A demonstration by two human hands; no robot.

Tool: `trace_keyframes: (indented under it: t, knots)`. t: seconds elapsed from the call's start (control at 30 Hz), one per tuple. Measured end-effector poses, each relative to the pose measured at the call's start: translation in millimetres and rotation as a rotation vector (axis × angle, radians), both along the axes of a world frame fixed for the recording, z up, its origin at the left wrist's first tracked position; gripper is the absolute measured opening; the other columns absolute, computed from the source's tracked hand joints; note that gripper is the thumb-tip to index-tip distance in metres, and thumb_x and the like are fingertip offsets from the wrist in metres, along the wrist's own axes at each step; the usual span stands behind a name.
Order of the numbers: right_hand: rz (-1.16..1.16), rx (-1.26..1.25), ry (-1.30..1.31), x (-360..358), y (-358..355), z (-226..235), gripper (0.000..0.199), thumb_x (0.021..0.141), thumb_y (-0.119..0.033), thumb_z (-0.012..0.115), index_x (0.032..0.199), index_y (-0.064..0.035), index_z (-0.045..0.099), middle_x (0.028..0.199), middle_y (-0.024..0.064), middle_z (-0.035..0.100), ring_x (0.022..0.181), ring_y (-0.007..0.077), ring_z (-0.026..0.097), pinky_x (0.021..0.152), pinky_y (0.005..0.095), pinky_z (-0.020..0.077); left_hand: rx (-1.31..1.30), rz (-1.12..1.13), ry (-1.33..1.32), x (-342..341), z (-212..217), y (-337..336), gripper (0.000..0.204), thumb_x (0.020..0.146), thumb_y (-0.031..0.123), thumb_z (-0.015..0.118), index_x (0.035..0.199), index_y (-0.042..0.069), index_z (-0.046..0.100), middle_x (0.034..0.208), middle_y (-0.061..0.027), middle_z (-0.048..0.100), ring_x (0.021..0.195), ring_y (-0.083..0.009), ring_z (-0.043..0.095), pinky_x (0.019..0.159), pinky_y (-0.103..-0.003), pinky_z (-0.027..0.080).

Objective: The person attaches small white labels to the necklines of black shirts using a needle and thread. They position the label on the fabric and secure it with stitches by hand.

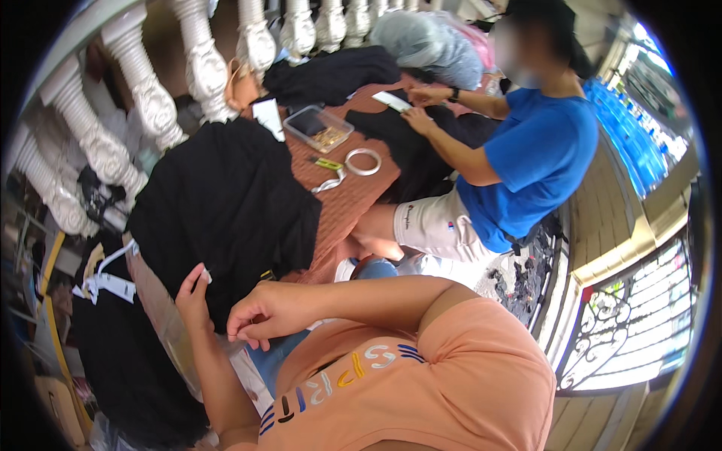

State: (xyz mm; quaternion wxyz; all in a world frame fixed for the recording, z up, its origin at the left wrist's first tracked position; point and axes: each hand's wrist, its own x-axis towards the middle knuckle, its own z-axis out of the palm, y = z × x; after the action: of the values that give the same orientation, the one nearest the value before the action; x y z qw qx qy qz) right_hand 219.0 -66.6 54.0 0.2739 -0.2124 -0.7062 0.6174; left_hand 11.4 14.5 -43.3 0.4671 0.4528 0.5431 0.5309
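My left hand [194, 299] is raised at the near edge of a heap of black cloth [226, 203], its fingers pinched on a small white thing [207, 276] too small to name. Close beside it, my right hand [267, 312] reaches across with curled fingers; whatever they hold, if anything, is hidden. Behind my right wrist a bit of a yellow and black object [266, 276] shows on the cloth. White tags on a strap [109, 286] lie left of my left hand, over more black cloth [124, 361].
On the brown textured cover [353, 203] lie a clear plastic box with small gold pieces [320, 129], a yellow cutter [326, 162], a tape roll [363, 161] and a white card [268, 120]. Opposite, a person in blue [526, 158] handles a white strip [391, 101]. White balusters [207, 71] line the back.
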Motion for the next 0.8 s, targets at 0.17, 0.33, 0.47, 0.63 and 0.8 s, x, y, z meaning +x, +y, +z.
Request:
trace_keyframes:
  t: [0.17,0.33,0.47,0.63,0.8]
  knots:
    - [-0.119,0.109,-0.092,-6,-21,16,0.012,0.085,-0.005,0.054,0.092,-0.0025,0.064,0.073,0.0059,0.065,0.062,0.0117,0.064,0.059,0.0248,0.0499,0.007,0.003,-0.059,-7,5,-2,0.023,0.083,0.007,0.066,0.106,0.003,0.067,0.094,-0.0016,0.065,0.084,-0.0072,0.057,0.079,-0.02,0.043]
    - [-0.167,0.432,-0.116,-9,-23,4,0.011,0.081,-0.004,0.057,0.088,-0.0029,0.065,0.077,0.0059,0.066,0.067,0.0142,0.065,0.06,0.0272,0.0492,0.069,-0.025,-0.072,-14,6,2,0.023,0.082,0.007,0.066,0.105,0.002,0.067,0.094,-0.0019,0.066,0.086,-0.0078,0.058,0.081,-0.021,0.044]
    - [-0.174,0.446,-0.141,-10,-23,6,0.01,0.08,-0.003,0.058,0.087,-0.0022,0.065,0.081,0.0065,0.067,0.071,0.0161,0.065,0.063,0.0281,0.0495,0.099,0.012,-0.004,-24,5,0,0.024,0.081,0.007,0.067,0.104,0.002,0.068,0.095,-0.0028,0.066,0.088,-0.0087,0.058,0.083,-0.022,0.043]
    - [-0.16,0.395,-0.172,-7,-17,5,0.011,0.079,-0.002,0.06,0.089,-0.0016,0.065,0.084,0.007,0.067,0.075,0.0168,0.066,0.067,0.0277,0.0505,0.054,0.012,-0.056,-22,-6,-5,0.023,0.081,0.006,0.066,0.104,0.002,0.068,0.092,-0.0019,0.065,0.084,-0.0085,0.058,0.082,-0.022,0.043]
    - [-0.081,0.371,-0.214,-12,-1,13,0.013,0.079,-0.001,0.06,0.092,-0.001,0.064,0.084,0.0077,0.066,0.075,0.0174,0.066,0.071,0.027,0.0512,0.031,0.013,-0.141,-26,-16,-4,0.022,0.082,0.007,0.066,0.103,0.003,0.068,0.088,0.0,0.064,0.079,-0.0068,0.056,0.077,-0.019,0.043]
